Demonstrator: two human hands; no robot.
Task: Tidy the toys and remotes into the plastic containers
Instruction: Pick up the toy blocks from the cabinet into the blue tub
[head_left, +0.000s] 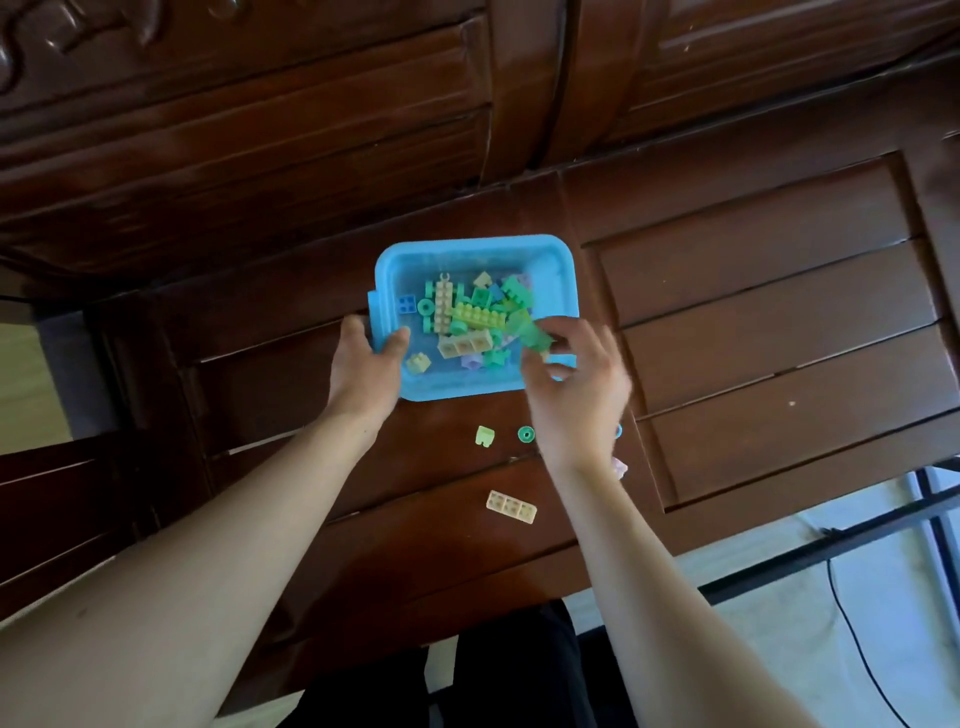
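Nearest on the dark slatted wooden surface (753, 322): a cream rectangular plastic brick with three holes (511, 506), lying flat and loose. Beyond it, a pale green small plastic block (484, 436) and a teal round plastic wheel piece (526, 434), just beside each other, both apart from the tub. Right hand (576, 395) raised over the near right corner of the light blue rectangular plastic container (467, 249), fingertips pinched together on a blurred green plastic toy piece (530, 332). Left hand (366, 369) clamped on the container's left rim, thumb inside. Heaped within: green, yellow, cream, blue and lilac building bricks (470, 317).
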